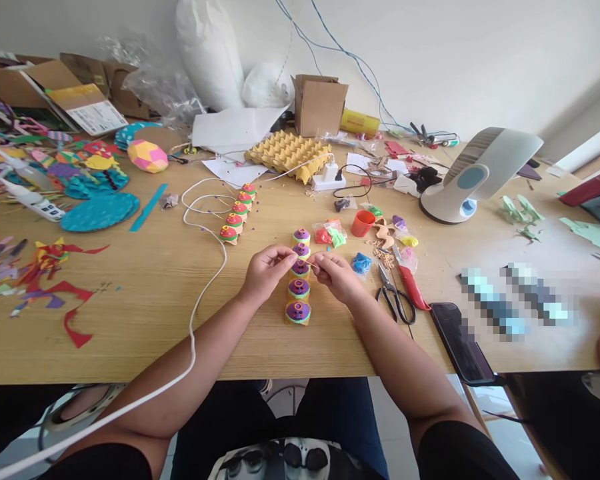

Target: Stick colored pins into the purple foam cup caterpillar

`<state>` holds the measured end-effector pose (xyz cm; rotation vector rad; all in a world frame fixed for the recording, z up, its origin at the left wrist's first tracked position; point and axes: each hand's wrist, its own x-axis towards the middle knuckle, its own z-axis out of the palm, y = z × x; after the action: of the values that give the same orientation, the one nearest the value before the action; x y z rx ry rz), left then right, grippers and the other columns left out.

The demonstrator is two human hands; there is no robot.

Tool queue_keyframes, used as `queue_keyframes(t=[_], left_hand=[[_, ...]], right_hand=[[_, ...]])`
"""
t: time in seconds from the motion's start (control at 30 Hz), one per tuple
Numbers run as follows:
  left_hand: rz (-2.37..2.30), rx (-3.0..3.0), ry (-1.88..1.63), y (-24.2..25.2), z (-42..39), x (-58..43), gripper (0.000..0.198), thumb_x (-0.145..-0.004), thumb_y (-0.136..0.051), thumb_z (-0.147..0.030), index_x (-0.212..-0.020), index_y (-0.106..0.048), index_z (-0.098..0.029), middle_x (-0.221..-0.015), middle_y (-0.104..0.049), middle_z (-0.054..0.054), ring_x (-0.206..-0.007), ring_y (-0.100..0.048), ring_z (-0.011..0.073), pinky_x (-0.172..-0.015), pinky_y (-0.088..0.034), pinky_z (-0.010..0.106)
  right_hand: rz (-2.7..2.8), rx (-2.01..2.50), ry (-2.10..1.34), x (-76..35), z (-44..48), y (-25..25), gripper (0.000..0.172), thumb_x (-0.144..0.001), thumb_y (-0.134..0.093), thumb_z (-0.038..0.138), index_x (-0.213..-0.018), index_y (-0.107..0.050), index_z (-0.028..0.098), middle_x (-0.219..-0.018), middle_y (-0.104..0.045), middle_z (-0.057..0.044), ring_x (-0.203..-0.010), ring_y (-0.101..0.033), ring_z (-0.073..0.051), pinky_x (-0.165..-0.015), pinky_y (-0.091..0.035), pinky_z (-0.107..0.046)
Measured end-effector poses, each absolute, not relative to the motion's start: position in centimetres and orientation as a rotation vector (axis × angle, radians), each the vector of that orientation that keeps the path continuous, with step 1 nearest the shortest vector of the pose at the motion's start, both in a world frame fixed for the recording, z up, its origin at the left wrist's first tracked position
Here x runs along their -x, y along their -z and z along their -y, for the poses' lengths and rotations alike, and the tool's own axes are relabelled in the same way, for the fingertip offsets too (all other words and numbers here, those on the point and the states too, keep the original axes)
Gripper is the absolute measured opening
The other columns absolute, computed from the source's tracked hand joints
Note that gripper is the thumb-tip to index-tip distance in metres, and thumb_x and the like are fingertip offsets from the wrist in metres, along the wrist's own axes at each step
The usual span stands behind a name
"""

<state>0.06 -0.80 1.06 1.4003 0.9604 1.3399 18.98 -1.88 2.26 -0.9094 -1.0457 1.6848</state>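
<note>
My left hand (267, 272) and my right hand (337, 275) meet fingertip to fingertip over a strip of egg carton cups (299, 312). A thin, light stick (307, 262), like a toothpick, spans the gap between the two pinches. Each cup below carries a purple cap with a pale green rim, a small orange ring and dark dots. My fingers partly cover the middle cups. Farther back on the left stands a similar strip with red caps (237, 208), thin sticks poking out beside it.
Scissors (397, 297), a red-handled knife (413, 287), a phone (461, 343) and an orange cup (363, 223) lie to the right, near bags of coloured clay (361, 264). A white cable (207, 293) crosses my left forearm. Behind are a yellow egg tray (285, 155) and a fan (473, 177).
</note>
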Motion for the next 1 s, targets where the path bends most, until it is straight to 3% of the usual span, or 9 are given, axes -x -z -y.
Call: queue_keyframes(t=[0.2, 0.5, 1.0], left_hand=[[-1.019, -1.453, -1.332, -1.09, 0.74, -0.04, 0.03, -0.081, -0.075, -0.047, -0.091, -0.076, -0.018, -0.09, -0.075, 0.005, -0.082, -0.067, 0.0172, -0.076, -0.053, 0.028], [-0.988, -1.366, -1.276, -1.05, 0.59, 0.09, 0.035, -0.081, -0.075, -0.049, -0.096, -0.078, -0.018, -0.094, -0.076, 0.007, -0.085, -0.067, 0.0184, -0.078, -0.053, 0.029], [-0.973, -1.325, -1.31, -1.07, 0.6, -0.19, 0.033, -0.076, -0.08, -0.048, -0.085, -0.074, -0.018, -0.083, -0.073, 0.004, -0.078, -0.064, 0.0155, -0.074, -0.052, 0.027]], right_hand=[[1.293, 1.035, -1.375, -18.53, 2.26, -2.29, 0.036, -0.075, -0.078, 0.051, -0.08, -0.067, 0.018, -0.069, -0.057, 0.003, -0.059, -0.04, -0.009, -0.055, -0.031, -0.024], [1.288, 1.059, -1.341, -18.48, 2.2, -2.0, 0.037, -0.079, -0.075, 0.053, -0.082, -0.067, 0.018, -0.064, -0.052, 0.004, -0.058, -0.039, -0.009, -0.054, -0.031, -0.024], [1.311, 1.006, -1.369, -18.12, 2.48, -2.23, 0.037, -0.077, -0.077, 0.054, -0.081, -0.069, 0.018, -0.066, -0.054, 0.003, -0.059, -0.039, -0.009, -0.054, -0.03, -0.024]])
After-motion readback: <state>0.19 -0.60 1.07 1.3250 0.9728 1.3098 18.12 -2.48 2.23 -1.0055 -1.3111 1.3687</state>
